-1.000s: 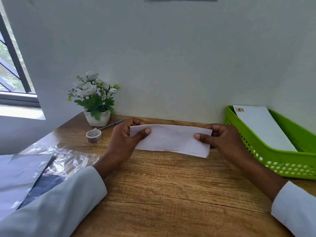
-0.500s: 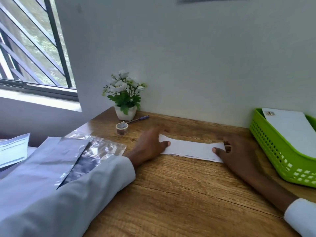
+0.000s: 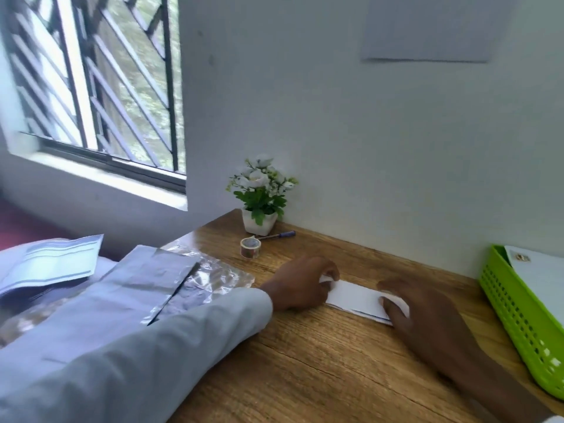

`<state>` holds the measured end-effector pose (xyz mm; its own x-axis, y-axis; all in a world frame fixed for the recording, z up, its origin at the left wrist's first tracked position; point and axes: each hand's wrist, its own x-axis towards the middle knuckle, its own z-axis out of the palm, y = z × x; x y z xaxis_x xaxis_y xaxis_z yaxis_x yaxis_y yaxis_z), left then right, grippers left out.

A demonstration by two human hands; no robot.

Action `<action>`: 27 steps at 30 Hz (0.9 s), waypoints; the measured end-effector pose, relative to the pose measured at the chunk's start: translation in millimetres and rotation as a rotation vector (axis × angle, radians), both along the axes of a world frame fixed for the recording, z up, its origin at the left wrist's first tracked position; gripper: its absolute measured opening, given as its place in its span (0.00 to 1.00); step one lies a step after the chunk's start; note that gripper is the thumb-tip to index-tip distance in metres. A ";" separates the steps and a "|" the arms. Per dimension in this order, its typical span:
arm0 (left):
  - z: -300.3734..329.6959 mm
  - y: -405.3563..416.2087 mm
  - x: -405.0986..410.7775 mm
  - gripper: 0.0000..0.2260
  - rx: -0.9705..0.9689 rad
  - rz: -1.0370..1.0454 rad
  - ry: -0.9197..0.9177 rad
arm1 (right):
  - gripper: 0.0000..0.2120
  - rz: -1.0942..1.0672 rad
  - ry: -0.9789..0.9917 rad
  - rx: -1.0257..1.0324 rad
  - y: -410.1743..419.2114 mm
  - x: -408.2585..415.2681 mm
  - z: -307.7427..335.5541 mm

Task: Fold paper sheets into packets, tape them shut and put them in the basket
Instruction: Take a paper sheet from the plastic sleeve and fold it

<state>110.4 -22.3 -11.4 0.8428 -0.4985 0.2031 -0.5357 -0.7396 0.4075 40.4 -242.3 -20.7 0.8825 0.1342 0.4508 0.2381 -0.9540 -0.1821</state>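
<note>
Folded paper: a white folded paper sheet (image 3: 355,296) lies flat on the wooden worktop (image 3: 320,361), right of the frame's centre, between the two hands.
Left hand: the left hand (image 3: 300,283) sits at the paper's left end, fingers curled, pinching that end; a bit of white shows between the fingertips.
Right hand: the right hand (image 3: 427,315) lies over the paper's right end, fingers stretched out and pressing it down to the worktop.
Basket: a green perforated basket (image 3: 515,319) stands at the right edge of the frame, apart from the paper; a white packet (image 3: 540,276) lies inside it.
Tape: a tape roll (image 3: 250,247) stands above and left of the left hand.
Pen: a blue pen (image 3: 279,235) lies just behind the tape.
Plant: a small potted plant with white flowers (image 3: 261,196) stands against the wall.
Left of frame: crinkled clear plastic (image 3: 213,277) and silvery sheets (image 3: 146,276) lie at the worktop's left end.
</note>
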 end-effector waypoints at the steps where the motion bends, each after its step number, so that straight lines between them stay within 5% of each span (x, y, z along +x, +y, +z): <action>1: 3.5 1.1 -0.8 0.12 -0.012 0.001 -0.018 | 0.13 0.026 -0.020 0.008 8.3 1.8 4.1; 6: 33.5 15.0 -7.5 0.12 -0.065 0.055 -0.179 | 0.08 0.206 -0.118 0.161 58.1 21.6 24.9; 13: 58.2 97.1 -24.7 0.08 -0.087 0.230 -0.224 | 0.13 0.446 -0.064 0.444 159.3 36.3 36.6; 17: 45.1 176.4 -33.9 0.07 -0.168 0.464 -0.156 | 0.09 0.440 0.144 0.538 220.8 43.8 28.3; 21: 22.3 240.8 -45.5 0.18 0.039 0.801 -0.116 | 0.10 0.416 0.405 0.708 267.0 53.3 8.9; 27: 1.9 271.1 -51.3 0.23 0.101 0.943 0.016 | 0.08 0.331 0.574 0.949 302.4 60.7 -3.8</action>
